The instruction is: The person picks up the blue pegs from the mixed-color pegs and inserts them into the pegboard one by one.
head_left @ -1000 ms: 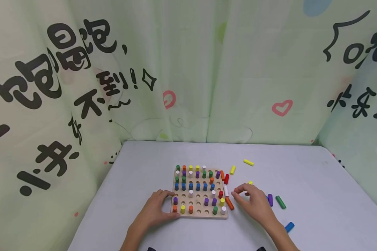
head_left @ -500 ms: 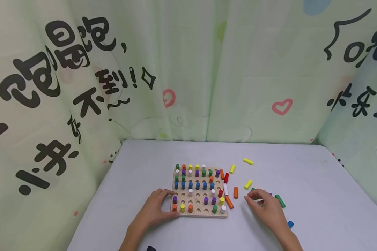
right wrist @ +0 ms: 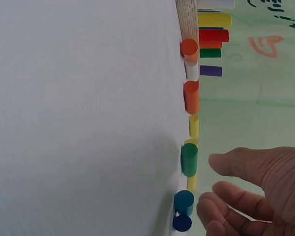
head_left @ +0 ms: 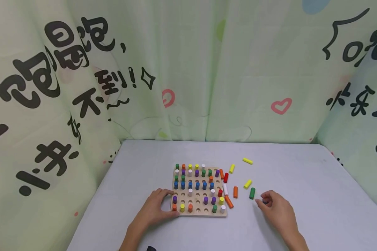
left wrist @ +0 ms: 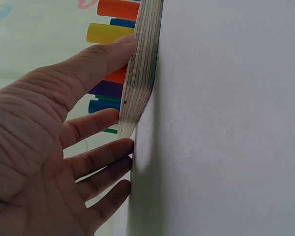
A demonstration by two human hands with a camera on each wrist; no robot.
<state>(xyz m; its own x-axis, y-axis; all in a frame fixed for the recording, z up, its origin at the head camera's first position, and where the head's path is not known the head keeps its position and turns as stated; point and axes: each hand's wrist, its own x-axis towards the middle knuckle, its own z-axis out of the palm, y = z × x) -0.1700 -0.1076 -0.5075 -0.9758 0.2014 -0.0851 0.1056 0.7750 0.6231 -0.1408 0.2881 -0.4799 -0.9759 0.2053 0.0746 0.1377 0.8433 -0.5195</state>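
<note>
A wooden pegboard [head_left: 198, 211] with rows of coloured pegs lies on the table. My left hand [head_left: 158, 207] rests at its near left corner, thumb on the front edge and index finger against the left side. In the left wrist view the other fingers [left wrist: 101, 162] are spread and nearly straight. My right hand [head_left: 278, 211] hovers to the right of the board among loose pegs, thumb and fingers apart in the right wrist view. Nearest are a green peg [right wrist: 189, 160] and a blue peg [right wrist: 184, 201]. Nothing shows in its grasp.
Loose pegs lie right of the board: an orange peg [head_left: 235, 192], a white peg [head_left: 225, 189], a red peg [head_left: 226, 177] and several yellow ones, such as the yellow peg [head_left: 247, 184]. A patterned curtain [head_left: 245, 87] hangs behind and beside the white table [head_left: 138, 164].
My right hand has moved right, away from the board, uncovering an orange peg and a green peg. It now covers pegs farther right. The left hand stays at the board.
</note>
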